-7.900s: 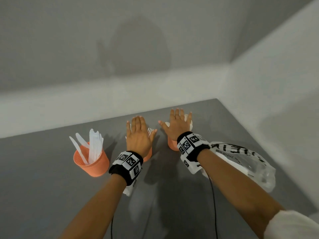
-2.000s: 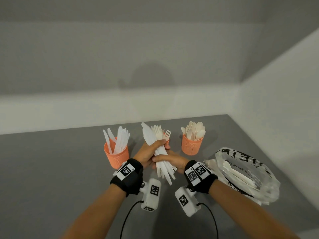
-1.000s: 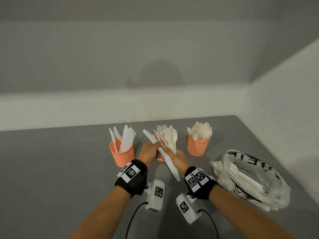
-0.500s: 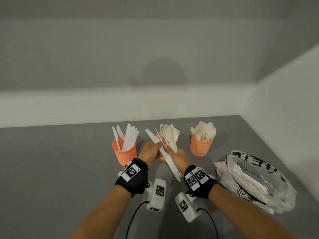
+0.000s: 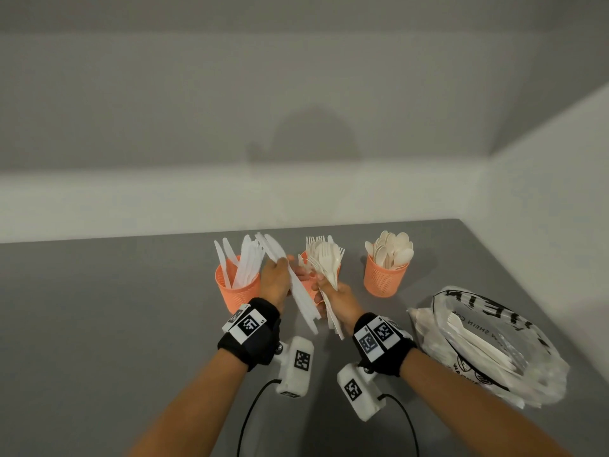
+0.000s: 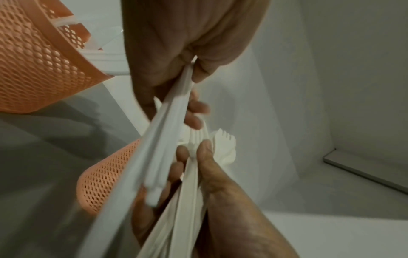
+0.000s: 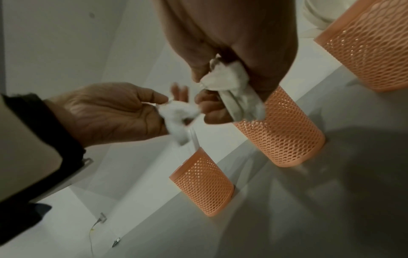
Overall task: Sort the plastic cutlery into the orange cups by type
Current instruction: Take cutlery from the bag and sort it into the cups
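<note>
Three orange mesh cups stand in a row: the left cup (image 5: 237, 293) holds knives, the middle cup (image 7: 284, 131) holds forks and is mostly hidden behind my hands, and the right cup (image 5: 385, 280) holds spoons. My left hand (image 5: 286, 270) pinches a few white knives (image 5: 301, 300) beside the knife cup, blades up. My right hand (image 5: 319, 283) grips a mixed bundle of forks and spoons (image 5: 326, 262) in front of the middle cup. In the left wrist view the knives (image 6: 163, 139) cross in front of the bundle (image 6: 220, 144).
A clear plastic bag (image 5: 494, 344) with more white cutlery lies on the grey table (image 5: 99, 324) at the right. White walls close off the back and the right side. Cables run from both wrist cameras toward me.
My left hand has drawn the knives out of the shared bundle and moved them left, next to the knife cup. The right hand keeps the forks and spoons.
</note>
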A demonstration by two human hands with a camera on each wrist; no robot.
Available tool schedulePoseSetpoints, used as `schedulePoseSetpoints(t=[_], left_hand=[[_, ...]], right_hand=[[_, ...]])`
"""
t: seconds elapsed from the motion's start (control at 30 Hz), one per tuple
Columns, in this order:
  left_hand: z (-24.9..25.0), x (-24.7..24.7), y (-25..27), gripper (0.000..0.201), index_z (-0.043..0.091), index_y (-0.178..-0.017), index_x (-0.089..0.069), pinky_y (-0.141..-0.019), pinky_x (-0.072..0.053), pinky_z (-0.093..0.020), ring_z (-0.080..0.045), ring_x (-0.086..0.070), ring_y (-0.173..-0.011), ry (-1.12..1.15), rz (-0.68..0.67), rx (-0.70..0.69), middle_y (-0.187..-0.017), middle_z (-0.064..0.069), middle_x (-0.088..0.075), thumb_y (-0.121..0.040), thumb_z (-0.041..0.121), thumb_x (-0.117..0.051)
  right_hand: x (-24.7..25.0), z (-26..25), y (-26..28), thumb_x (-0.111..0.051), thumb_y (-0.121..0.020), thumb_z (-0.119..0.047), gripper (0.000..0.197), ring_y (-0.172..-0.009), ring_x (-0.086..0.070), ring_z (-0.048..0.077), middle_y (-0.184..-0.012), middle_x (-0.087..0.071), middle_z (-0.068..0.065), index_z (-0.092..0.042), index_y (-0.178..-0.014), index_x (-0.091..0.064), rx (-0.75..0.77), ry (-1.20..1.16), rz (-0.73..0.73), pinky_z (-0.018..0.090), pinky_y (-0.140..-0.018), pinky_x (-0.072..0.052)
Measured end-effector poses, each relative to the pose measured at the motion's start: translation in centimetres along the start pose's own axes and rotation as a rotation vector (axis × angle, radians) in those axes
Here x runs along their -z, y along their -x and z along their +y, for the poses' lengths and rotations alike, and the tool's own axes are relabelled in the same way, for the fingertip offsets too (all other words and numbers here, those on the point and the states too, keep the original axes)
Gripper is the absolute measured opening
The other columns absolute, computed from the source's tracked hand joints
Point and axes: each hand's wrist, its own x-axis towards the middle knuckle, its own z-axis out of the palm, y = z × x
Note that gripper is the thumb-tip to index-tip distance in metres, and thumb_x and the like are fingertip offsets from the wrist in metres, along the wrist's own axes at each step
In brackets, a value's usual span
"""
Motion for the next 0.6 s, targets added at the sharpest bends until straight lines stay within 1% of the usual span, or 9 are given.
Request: schedulePoseSetpoints(t=[0.07, 0.13, 0.17, 0.2, 0.27, 0.3, 0.37, 0.5, 0.6], left_hand=[[0.3, 0.5, -0.1, 0.016, 0.008, -0.097, -0.049, -0.048, -0.044, -0.024, -0.007, -0.047, -0.035, 0.052, 0.038, -0.044, -0.058, -0.003, -0.043, -0.098, 0.012, -0.033], [0.5, 1.2, -0.2, 0.013, 0.013, -0.086, -0.049, -0.036, -0.033, -0.018, -0.01, -0.035, -0.037, 0.041, 0.08, -0.1, -0.054, 0.0, -0.032, -0.096, 0.016, -0.043], [0.6, 1.8, -0.4, 0.017, 0.014, -0.079, -0.05, -0.035, -0.032, -0.017, -0.012, -0.032, -0.04, 0.003, 0.121, -0.137, -0.052, 0.001, -0.033, -0.095, 0.02, -0.047], [0.9, 2.5, -0.7, 0.023, 0.012, -0.076, -0.052, -0.036, -0.034, -0.017, -0.014, -0.033, -0.043, -0.054, 0.174, -0.179, -0.05, 0.002, -0.036, -0.094, 0.027, -0.05], [2.2, 4.0, -1.6, 0.038, 0.008, -0.07, -0.055, -0.048, -0.04, -0.021, -0.013, -0.042, -0.045, -0.124, 0.298, -0.285, -0.051, 0.001, -0.044, -0.091, 0.039, -0.053], [2.9, 4.6, -2.1, 0.042, 0.009, -0.064, -0.053, -0.051, -0.04, -0.023, -0.012, -0.044, -0.045, -0.112, 0.345, -0.332, -0.052, 0.0, -0.046, -0.089, 0.042, -0.054], [4.7, 5.6, -3.2, 0.041, 0.015, -0.058, -0.046, -0.05, -0.04, -0.023, -0.011, -0.043, -0.046, -0.067, 0.409, -0.415, -0.053, -0.001, -0.045, -0.087, 0.042, -0.058], [6.6, 6.2, -5.2, 0.04, 0.016, -0.059, -0.043, -0.045, -0.038, -0.018, -0.013, -0.038, -0.047, -0.037, 0.406, -0.51, -0.054, -0.003, -0.04, -0.087, 0.04, -0.059], [5.4, 6.3, -6.9, 0.042, 0.008, -0.062, -0.046, -0.041, -0.036, -0.011, -0.016, -0.039, -0.048, -0.108, 0.381, -0.51, -0.055, -0.009, -0.042, -0.088, 0.038, -0.059]], right_hand=[[0.2, -0.4, 0.2, -0.045, -0.096, -0.037, 0.032, -0.042, -0.043, 0.01, -0.058, -0.045, 0.002, -0.012, -0.078, -0.057, -0.038, -0.048, -0.038, 0.022, -0.044, -0.043], [0.4, -0.6, 0.1, -0.043, -0.096, -0.038, 0.031, -0.036, -0.038, 0.006, -0.054, -0.042, -0.002, -0.014, -0.084, -0.057, -0.06, -0.05, -0.073, 0.019, -0.04, -0.039], [0.5, -0.7, 0.0, -0.043, -0.096, -0.04, 0.03, -0.034, -0.035, 0.004, -0.05, -0.04, -0.005, -0.015, -0.085, -0.057, -0.072, -0.056, -0.088, 0.017, -0.038, -0.035], [0.5, -0.7, -0.1, -0.043, -0.096, -0.042, 0.03, -0.033, -0.032, 0.003, -0.047, -0.039, -0.007, -0.017, -0.085, -0.056, -0.089, -0.066, -0.096, 0.016, -0.037, -0.031], [0.6, -1.0, -0.3, -0.043, -0.095, -0.046, 0.03, -0.033, -0.029, 0.002, -0.043, -0.036, -0.01, -0.02, -0.084, -0.055, -0.113, -0.066, -0.107, 0.016, -0.035, -0.027], [0.6, -1.1, -0.4, -0.044, -0.094, -0.048, 0.03, -0.032, -0.028, 0.003, -0.042, -0.035, -0.01, -0.021, -0.084, -0.055, -0.116, -0.062, -0.117, 0.015, -0.034, -0.026], [0.5, -1.4, -0.4, -0.049, -0.091, -0.046, 0.028, -0.032, -0.028, 0.003, -0.042, -0.035, -0.01, -0.021, -0.081, -0.051, -0.097, -0.043, -0.137, 0.015, -0.034, -0.025], [0.4, -1.8, 0.1, -0.056, -0.091, -0.031, 0.023, -0.033, -0.028, 0.003, -0.048, -0.038, -0.007, -0.019, -0.074, -0.049, -0.03, -0.025, -0.186, 0.016, -0.034, -0.024], [0.5, -1.9, 0.3, -0.054, -0.092, -0.032, 0.022, -0.036, -0.03, 0.004, -0.053, -0.041, -0.005, -0.02, -0.075, -0.05, -0.003, 0.028, -0.176, 0.017, -0.037, -0.029]])
